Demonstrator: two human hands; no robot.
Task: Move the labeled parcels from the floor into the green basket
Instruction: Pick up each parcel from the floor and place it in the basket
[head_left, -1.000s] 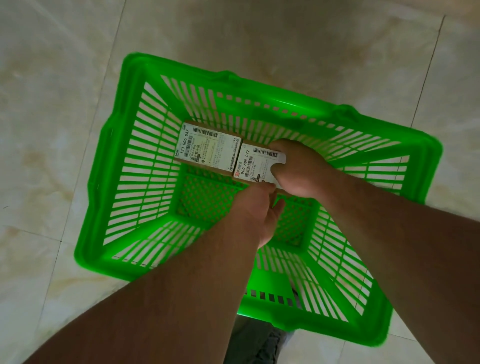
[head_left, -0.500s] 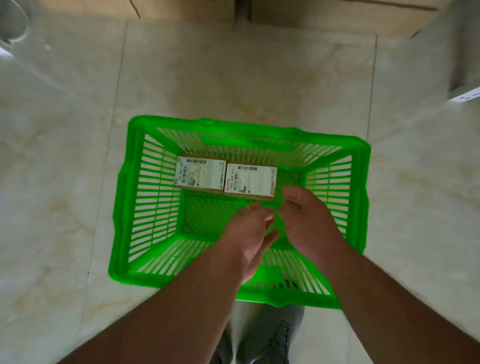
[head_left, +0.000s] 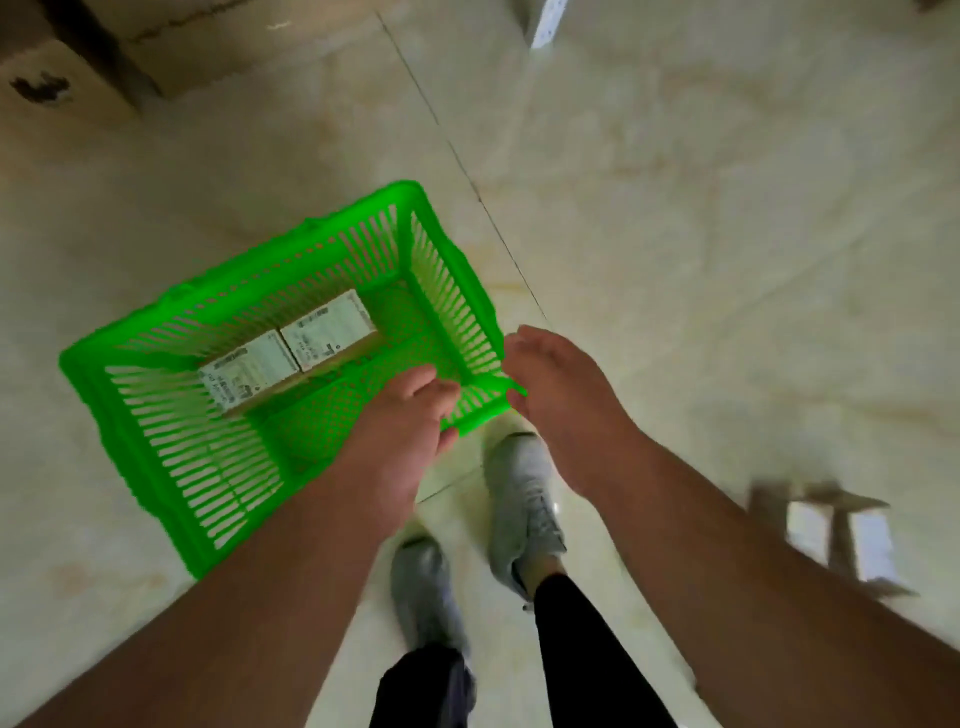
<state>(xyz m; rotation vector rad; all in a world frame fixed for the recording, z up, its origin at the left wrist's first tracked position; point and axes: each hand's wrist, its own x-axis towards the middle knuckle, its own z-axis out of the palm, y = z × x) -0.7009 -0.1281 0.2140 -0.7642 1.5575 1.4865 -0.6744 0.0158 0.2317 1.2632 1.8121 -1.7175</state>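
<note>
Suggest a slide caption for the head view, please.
Two labeled parcels lie side by side in the green basket; both hands empty.

Your green basket (head_left: 156, 447) sits on the pale tiled floor (head_left: 701, 234) with two labeled parcels (head_left: 291, 358) lying side by side, touching, against its far wall. Your left hand (head_left: 410, 421) hangs over the basket's near corner, fingers loosely curled and holding nothing. Your right hand (head_left: 561, 384) hovers just beside the rim, relaxed. More blurred parcels (head_left: 831, 540) lie at your right.
</note>
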